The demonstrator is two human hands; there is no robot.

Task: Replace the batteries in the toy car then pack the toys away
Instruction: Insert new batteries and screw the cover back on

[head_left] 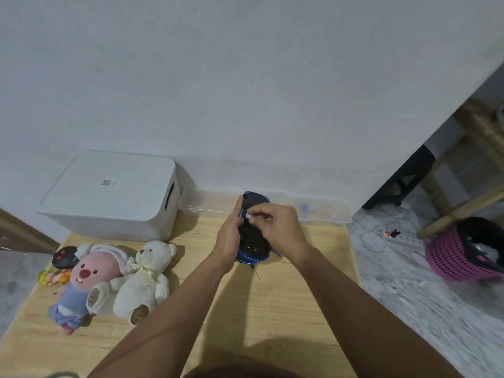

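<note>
1. Toy car (253,241) lies belly-up on the wooden table (286,296), near the far edge.
2. Left hand (231,230) curls round its left side.
3. Right hand (275,222) pinches something small and white over the underside.

White wall (245,77), marbled floor (409,282)

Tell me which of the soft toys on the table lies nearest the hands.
The white teddy bear. It lies rightmost in the pile, closest to the left hand; the pink-faced plush lies beyond it to the left.
</note>
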